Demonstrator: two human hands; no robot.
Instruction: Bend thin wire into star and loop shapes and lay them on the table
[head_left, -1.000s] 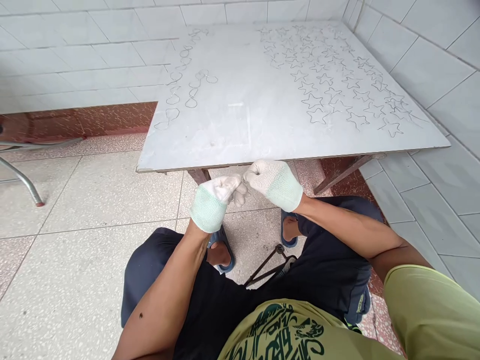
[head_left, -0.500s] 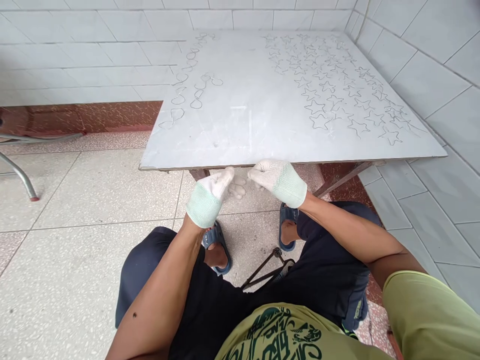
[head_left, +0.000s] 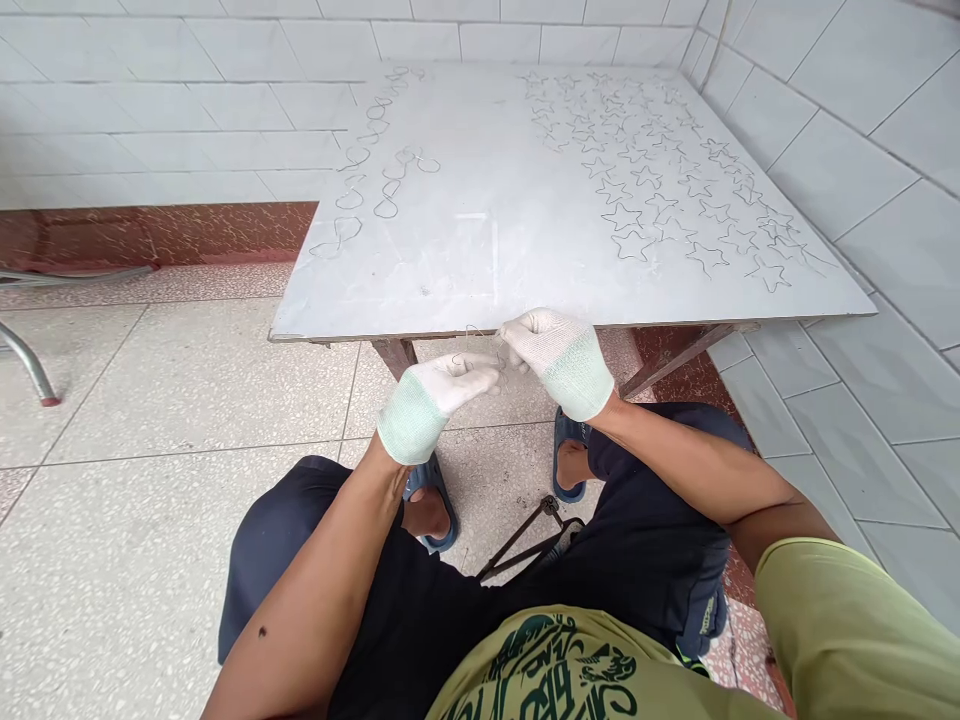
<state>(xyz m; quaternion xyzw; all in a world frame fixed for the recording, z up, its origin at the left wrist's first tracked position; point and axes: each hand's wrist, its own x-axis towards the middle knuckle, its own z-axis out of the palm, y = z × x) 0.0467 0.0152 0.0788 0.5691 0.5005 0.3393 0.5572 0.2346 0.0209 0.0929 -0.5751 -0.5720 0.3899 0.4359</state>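
Note:
My left hand (head_left: pixel 452 387), in a white glove with a green cuff, is closed in a pinch on a thin bent wire (head_left: pixel 474 335) just below the table's front edge. Part of the wire stands up above its fingers. Close beside it, my right hand (head_left: pixel 546 345), gloved alike, pinches the same wire from the right. The fingers hide much of the wire, so its full shape cannot be made out. Many star-shaped wires (head_left: pixel 622 217) lie on the right of the white table (head_left: pixel 450 290). Looped wires (head_left: pixel 386 208) lie in rows on the left.
Tiled walls (head_left: pixel 885 100) border the table at the back and right. A metal chair leg (head_left: pixel 28 362) stands on the floor at the left. Between my feet in blue slippers (head_left: pixel 570 455) is a dark folding metal frame (head_left: pixel 525 545).
My left hand has turned, its fingers now pointing right toward the right hand. A bent wire now shows between the hands. The view has shifted slightly.

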